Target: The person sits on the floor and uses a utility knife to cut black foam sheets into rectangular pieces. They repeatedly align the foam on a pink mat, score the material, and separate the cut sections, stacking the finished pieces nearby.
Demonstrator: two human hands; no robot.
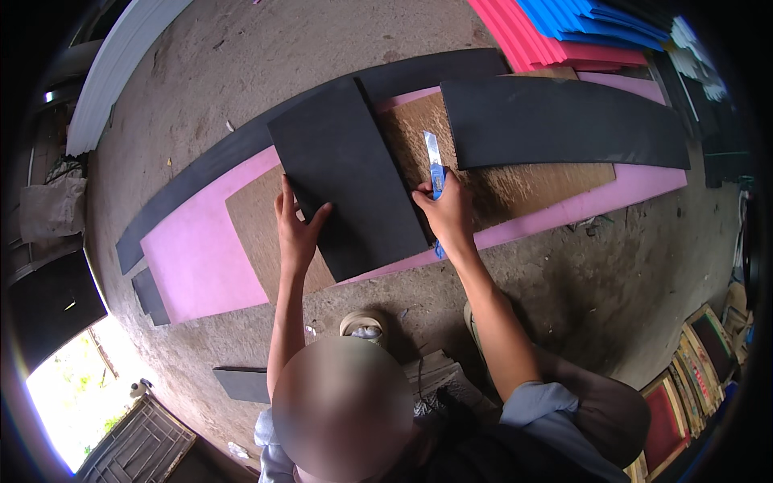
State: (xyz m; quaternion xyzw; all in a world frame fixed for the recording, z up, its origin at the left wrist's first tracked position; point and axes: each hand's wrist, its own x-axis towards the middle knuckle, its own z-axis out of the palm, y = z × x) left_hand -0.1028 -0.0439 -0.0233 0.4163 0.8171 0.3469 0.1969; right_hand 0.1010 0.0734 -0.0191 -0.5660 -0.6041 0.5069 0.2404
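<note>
Gripping a blue knife (437, 181), bare blade pointing up the frame, the right hand (447, 208) sits at centre beside a black sheet (350, 177). The left hand (299, 232) is open, thumb and fingers spread at that sheet's left edge. The sheet could slip if so light a touch gives; a leftward swing of the blade could nick it or the fingers. Beneath lie a brown board (515, 193) and pink sheet (205, 237) on rough floor (217, 64); red stack (523, 40) and blue stack (588, 20) upper right, bright opening (60, 410) lower left.
</note>
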